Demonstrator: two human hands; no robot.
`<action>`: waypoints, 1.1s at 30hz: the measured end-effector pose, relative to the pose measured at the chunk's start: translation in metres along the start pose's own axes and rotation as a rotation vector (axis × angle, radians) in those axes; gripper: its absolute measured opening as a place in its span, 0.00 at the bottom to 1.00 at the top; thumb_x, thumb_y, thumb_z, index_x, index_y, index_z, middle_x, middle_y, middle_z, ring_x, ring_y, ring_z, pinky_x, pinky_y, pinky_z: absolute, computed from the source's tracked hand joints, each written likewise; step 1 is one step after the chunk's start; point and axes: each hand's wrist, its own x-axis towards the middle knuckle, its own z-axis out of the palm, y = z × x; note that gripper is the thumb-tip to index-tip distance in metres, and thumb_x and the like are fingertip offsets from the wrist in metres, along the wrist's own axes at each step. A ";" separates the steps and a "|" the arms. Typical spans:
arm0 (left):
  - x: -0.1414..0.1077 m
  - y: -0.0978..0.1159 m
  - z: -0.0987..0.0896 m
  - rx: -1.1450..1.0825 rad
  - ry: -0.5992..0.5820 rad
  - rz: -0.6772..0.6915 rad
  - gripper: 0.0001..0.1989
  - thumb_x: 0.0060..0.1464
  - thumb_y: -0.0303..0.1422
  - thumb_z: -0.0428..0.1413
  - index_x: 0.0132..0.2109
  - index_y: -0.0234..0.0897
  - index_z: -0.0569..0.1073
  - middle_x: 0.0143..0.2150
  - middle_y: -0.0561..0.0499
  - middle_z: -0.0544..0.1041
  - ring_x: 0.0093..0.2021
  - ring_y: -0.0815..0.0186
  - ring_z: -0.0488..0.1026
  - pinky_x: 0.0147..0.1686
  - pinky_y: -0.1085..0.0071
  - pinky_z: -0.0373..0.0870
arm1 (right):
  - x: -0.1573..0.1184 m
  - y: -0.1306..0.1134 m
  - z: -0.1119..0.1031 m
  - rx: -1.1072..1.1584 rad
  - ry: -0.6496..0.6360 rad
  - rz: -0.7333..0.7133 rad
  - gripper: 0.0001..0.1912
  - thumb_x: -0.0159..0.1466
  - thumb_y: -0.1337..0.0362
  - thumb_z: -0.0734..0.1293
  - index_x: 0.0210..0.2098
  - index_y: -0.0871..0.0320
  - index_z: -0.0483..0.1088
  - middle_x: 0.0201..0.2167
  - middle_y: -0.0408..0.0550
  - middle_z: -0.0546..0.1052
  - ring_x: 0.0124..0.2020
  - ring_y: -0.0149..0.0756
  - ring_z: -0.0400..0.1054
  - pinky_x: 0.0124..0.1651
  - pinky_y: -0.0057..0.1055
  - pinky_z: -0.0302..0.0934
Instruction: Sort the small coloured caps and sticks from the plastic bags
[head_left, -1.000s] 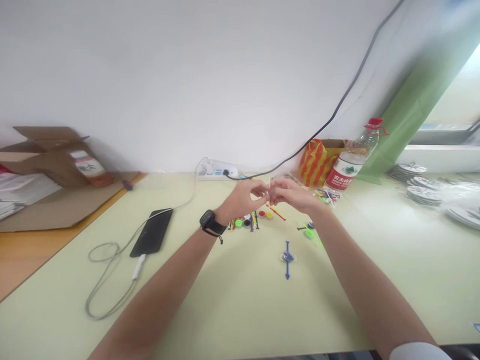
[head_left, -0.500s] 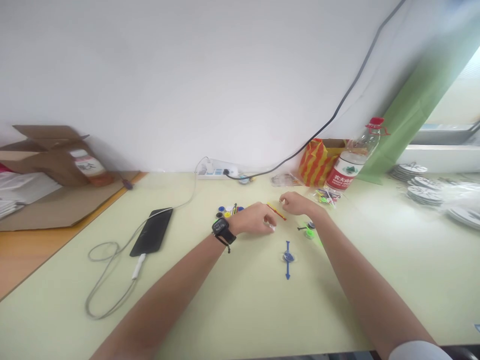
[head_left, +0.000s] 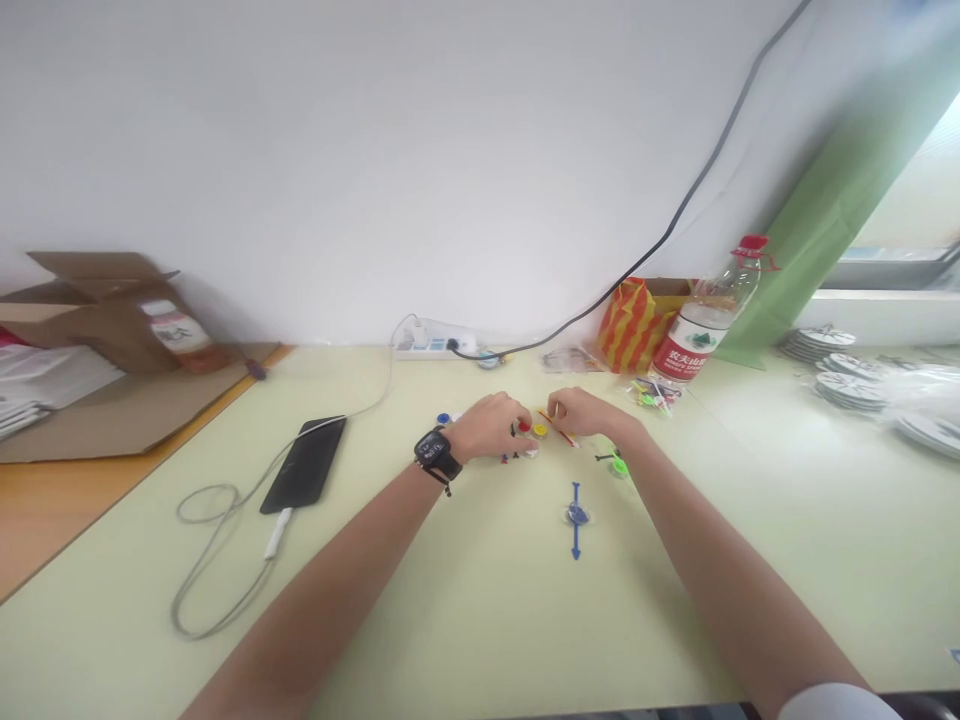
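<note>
My left hand point(head_left: 491, 428), with a black smartwatch point(head_left: 438, 455) on the wrist, curls over small plastic pieces at the middle of the table. A red round piece point(head_left: 524, 426) shows between its thumb and forefinger, and a yellow round piece point(head_left: 540, 431) lies just beyond. Whatever its fingers grip is mostly hidden. My right hand point(head_left: 581, 412) is closed in a pinch above the red and yellow thin pieces point(head_left: 559, 428); I cannot make out what it holds. Nearer me lies a blue arrow spinner point(head_left: 576, 515) with a clear disc. A green round piece point(head_left: 618, 466) sits by my right forearm.
A phone point(head_left: 306, 465) on a white cable lies left. Behind stand a power strip point(head_left: 433, 345), a striped bag point(head_left: 634, 325) and a large bottle point(head_left: 694, 335). A packet of small parts point(head_left: 651, 394) and stacked discs point(head_left: 847, 390) are right; a cardboard box point(head_left: 112, 310) is far left.
My left hand has shifted slightly left and up, and red and yellow round pieces now show at its fingers. My right hand has moved a little left, toward the thin pieces.
</note>
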 end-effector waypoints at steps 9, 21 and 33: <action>0.001 -0.009 0.003 0.009 -0.012 0.066 0.10 0.61 0.41 0.60 0.43 0.44 0.82 0.39 0.49 0.83 0.43 0.57 0.75 0.40 0.67 0.66 | -0.008 -0.013 -0.008 0.058 -0.061 -0.156 0.08 0.58 0.65 0.71 0.38 0.56 0.77 0.37 0.47 0.80 0.34 0.35 0.72 0.34 0.27 0.61; 0.002 -0.007 0.001 0.014 0.012 0.083 0.12 0.63 0.39 0.59 0.50 0.42 0.81 0.46 0.47 0.82 0.46 0.57 0.74 0.45 0.65 0.67 | -0.008 -0.013 -0.011 0.091 -0.019 -0.182 0.08 0.60 0.68 0.69 0.40 0.58 0.76 0.36 0.47 0.78 0.34 0.35 0.71 0.34 0.27 0.61; -0.011 0.089 0.010 -0.216 -0.321 0.291 0.21 0.55 0.47 0.64 0.51 0.40 0.79 0.41 0.47 0.80 0.43 0.58 0.77 0.37 0.67 0.67 | -0.019 0.011 -0.036 0.067 0.064 -0.130 0.08 0.63 0.62 0.69 0.41 0.57 0.76 0.39 0.50 0.80 0.38 0.39 0.73 0.37 0.30 0.63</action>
